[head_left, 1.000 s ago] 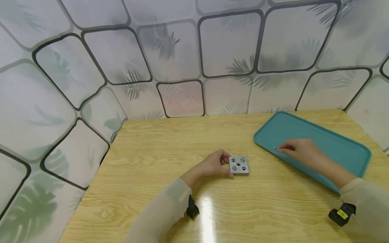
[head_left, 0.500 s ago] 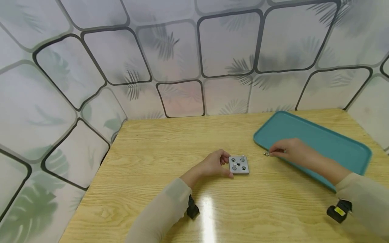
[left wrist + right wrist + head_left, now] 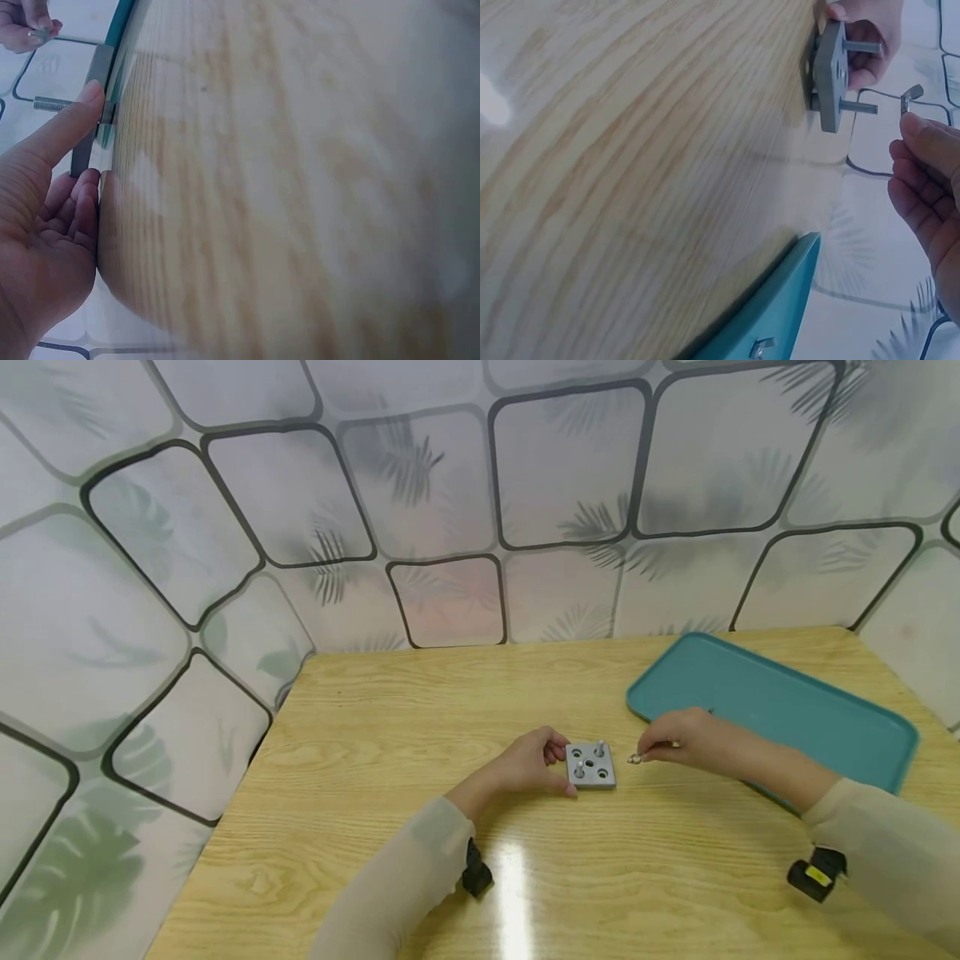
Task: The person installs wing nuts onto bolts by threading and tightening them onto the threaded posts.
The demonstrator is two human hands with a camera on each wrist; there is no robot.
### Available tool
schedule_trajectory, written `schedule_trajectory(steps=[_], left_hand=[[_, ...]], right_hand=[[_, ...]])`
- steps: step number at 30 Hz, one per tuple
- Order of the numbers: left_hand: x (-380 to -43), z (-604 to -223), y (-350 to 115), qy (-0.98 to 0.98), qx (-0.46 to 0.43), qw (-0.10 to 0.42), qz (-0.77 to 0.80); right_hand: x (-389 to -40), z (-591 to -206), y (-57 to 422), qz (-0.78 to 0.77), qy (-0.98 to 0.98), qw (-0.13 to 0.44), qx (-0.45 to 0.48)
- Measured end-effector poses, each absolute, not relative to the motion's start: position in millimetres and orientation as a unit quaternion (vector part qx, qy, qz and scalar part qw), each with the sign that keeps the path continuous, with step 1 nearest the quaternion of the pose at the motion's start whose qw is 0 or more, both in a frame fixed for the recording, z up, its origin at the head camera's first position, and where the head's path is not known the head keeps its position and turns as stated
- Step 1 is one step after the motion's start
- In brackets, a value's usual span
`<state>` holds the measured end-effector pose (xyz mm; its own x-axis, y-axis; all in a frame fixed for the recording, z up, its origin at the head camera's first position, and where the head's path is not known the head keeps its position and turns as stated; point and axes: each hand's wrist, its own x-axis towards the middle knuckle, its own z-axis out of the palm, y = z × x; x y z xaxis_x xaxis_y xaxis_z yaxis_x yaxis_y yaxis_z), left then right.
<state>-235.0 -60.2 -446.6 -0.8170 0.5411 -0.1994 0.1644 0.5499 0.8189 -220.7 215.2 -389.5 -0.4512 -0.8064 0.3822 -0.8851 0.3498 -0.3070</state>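
My left hand (image 3: 528, 766) holds a small square metal plate (image 3: 590, 753) by its near-left edge, thumb at the front and fingers behind. Two threaded bolts (image 3: 862, 47) stand up through the plate at opposite corners, their heads underneath. The other holes, one of them in the centre, show bare. In my right hand (image 3: 686, 739) a small metal wing nut (image 3: 910, 96) is pinched between thumb and fingertips. That hand hovers just right of the plate, with the wing nut apart from both bolts.
A teal tray (image 3: 795, 710) lies at an angle on the right of the wooden table (image 3: 420, 702). Inside it sits another wing nut (image 3: 762, 347). A patterned cloth (image 3: 442, 485) hangs behind the table.
My right hand has moved left from over the tray to beside the plate, carrying the wing nut. The left hand and plate have stayed in place.
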Motion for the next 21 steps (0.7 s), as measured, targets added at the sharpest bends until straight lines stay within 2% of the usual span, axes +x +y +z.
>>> schedule_trajectory(steps=[14, 21], left_hand=[[-233.8, -447.3, -59.6, 0.855, 0.205, 0.215, 0.426], [-234.8, -448.1, -60.5, 0.854, 0.213, 0.213, 0.423]], right_hand=[[-224.0, -380.2, 180.0, 0.232, -0.808, 0.044, 0.541], [-225.1, -377.3, 161.4, 0.201, -0.836, -0.015, 0.511]])
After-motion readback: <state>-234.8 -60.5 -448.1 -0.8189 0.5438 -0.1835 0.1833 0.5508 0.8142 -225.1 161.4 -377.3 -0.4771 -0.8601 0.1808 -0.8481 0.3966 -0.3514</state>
